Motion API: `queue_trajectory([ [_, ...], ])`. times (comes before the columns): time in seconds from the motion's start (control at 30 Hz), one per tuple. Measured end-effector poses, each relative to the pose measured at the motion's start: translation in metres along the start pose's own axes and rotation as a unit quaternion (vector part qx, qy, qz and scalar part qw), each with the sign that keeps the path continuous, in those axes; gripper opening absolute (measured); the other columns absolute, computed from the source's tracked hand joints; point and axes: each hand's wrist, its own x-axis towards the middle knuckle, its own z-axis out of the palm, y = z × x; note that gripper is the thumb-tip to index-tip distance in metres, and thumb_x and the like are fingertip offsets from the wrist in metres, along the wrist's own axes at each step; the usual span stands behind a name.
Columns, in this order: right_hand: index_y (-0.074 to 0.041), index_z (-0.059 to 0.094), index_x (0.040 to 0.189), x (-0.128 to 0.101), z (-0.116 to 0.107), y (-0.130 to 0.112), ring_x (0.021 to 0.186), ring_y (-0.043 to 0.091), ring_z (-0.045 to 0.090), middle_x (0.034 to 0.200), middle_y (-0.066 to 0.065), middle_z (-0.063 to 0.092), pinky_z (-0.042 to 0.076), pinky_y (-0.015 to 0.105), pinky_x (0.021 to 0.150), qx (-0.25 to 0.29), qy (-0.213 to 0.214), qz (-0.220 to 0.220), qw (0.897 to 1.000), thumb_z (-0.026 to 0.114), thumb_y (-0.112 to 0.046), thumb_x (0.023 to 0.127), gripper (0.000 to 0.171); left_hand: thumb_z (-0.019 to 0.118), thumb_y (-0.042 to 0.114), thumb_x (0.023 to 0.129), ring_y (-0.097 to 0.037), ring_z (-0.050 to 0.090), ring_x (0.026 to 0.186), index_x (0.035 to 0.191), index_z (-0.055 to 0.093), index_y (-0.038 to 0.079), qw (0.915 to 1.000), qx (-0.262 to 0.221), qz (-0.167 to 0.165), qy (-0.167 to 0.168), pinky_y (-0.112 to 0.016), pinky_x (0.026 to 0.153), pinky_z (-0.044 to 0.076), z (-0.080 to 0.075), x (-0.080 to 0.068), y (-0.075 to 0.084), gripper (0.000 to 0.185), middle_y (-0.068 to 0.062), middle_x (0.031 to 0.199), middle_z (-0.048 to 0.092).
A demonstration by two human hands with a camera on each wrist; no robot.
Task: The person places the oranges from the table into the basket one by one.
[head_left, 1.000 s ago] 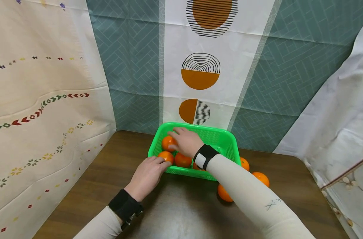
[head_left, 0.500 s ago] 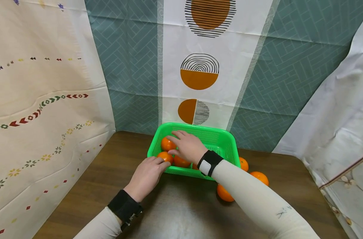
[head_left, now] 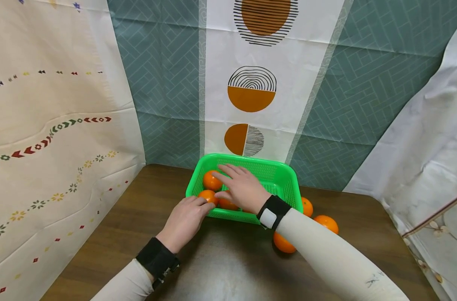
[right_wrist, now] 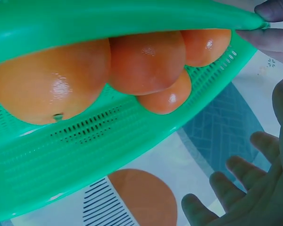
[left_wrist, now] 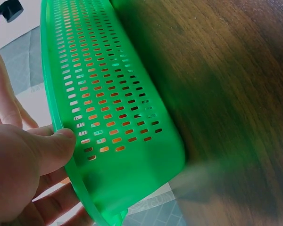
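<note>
Basket stands at the table's far edge, against the backdrop. Oranges lie inside, toward its left end (four visible by the right wrist view). Three more oranges lie on the table at its right.

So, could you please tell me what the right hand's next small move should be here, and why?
Probably draw the right hand back out of the green basket toward the nearest loose orange on the table. It hovers open and holds nothing, several oranges already sit inside, three lie outside beside the basket, and the left hand grips the near rim.
</note>
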Motion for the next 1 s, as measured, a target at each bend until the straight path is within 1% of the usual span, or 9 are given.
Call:
queue_trajectory([
  [0.23, -0.021, 0.044, 0.154, -0.013, -0.004, 0.000, 0.143, 0.030, 0.038, 0.157, 0.010, 0.041, 0.033, 0.048, 0.115, -0.013, 0.020, -0.007, 1.000, 0.058, -0.058, 0.097, 0.070, 0.083, 0.011, 0.084, -0.021, 0.059, 0.090, 0.116, 0.073, 0.016, 0.9999, -0.005, -0.007, -0.007, -0.037, 0.089, 0.052, 0.000, 0.001, 0.000, 0.034, 0.002, 0.100, 0.067],
  [0.43, -0.020, 0.044, 0.154, -0.027, -0.006, -0.002, 0.144, 0.032, 0.037, 0.159, 0.010, 0.038, 0.034, 0.051, 0.114, -0.002, 0.032, -0.007, 0.999, 0.060, -0.057, 0.096, 0.070, 0.084, 0.012, 0.083, -0.021, 0.059, 0.090, 0.116, 0.073, 0.015, 0.9998, -0.009, -0.013, -0.008, -0.037, 0.089, 0.052, 0.001, 0.000, 0.000, 0.035, 0.001, 0.099, 0.067],
  [0.6, -0.020, 0.041, 0.156, -0.038, -0.009, -0.003, 0.145, 0.033, 0.034, 0.160, 0.009, 0.035, 0.031, 0.051, 0.115, -0.008, 0.036, -0.005, 0.999, 0.058, -0.057, 0.097, 0.071, 0.084, 0.010, 0.083, -0.021, 0.059, 0.090, 0.115, 0.073, 0.015, 0.9999, -0.007, -0.007, -0.003, -0.036, 0.088, 0.052, 0.000, 0.001, 0.001, 0.035, 0.002, 0.098, 0.067],
  [0.83, -0.020, 0.042, 0.155, -0.053, -0.009, -0.002, 0.145, 0.034, 0.036, 0.160, 0.010, 0.035, 0.031, 0.051, 0.116, -0.013, 0.053, -0.003, 0.999, 0.057, -0.058, 0.097, 0.071, 0.085, 0.010, 0.081, -0.020, 0.059, 0.089, 0.115, 0.073, 0.015, 1.0000, -0.006, -0.004, -0.001, -0.036, 0.088, 0.051, -0.001, 0.000, 0.001, 0.036, 0.002, 0.098, 0.067],
  [1.0, -0.021, 0.040, 0.156, -0.066, -0.010, -0.001, 0.146, 0.034, 0.034, 0.161, 0.010, 0.033, 0.029, 0.051, 0.116, -0.012, 0.054, 0.003, 0.998, 0.055, -0.059, 0.098, 0.071, 0.085, 0.008, 0.081, -0.021, 0.058, 0.088, 0.115, 0.073, 0.015, 1.0000, -0.007, 0.000, 0.003, -0.035, 0.085, 0.051, -0.001, 0.000, 0.002, 0.037, 0.002, 0.097, 0.065],
])
